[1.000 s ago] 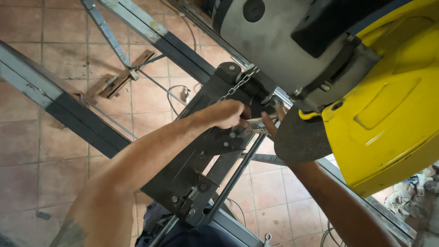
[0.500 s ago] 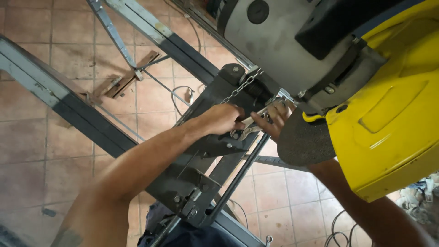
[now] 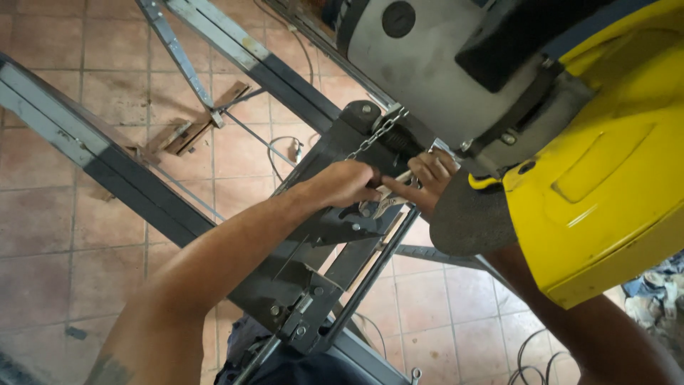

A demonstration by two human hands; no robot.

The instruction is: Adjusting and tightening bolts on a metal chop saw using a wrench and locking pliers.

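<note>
Clenched tight, left hand (image 3: 349,184) grips the locking pliers (image 3: 381,205) on the chop saw's dark base (image 3: 313,264), right hand (image 3: 427,180) pinching their jaw end just under the chain (image 3: 374,135) and abrasive disc (image 3: 470,217).

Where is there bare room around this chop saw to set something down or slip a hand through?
Bare tiled floor lies left of the long steel bar, and more tiles show below the yellow guard. It is crowded at the saw base, where the left hand and right hand meet at the locking pliers, beside the chain and disc.
</note>
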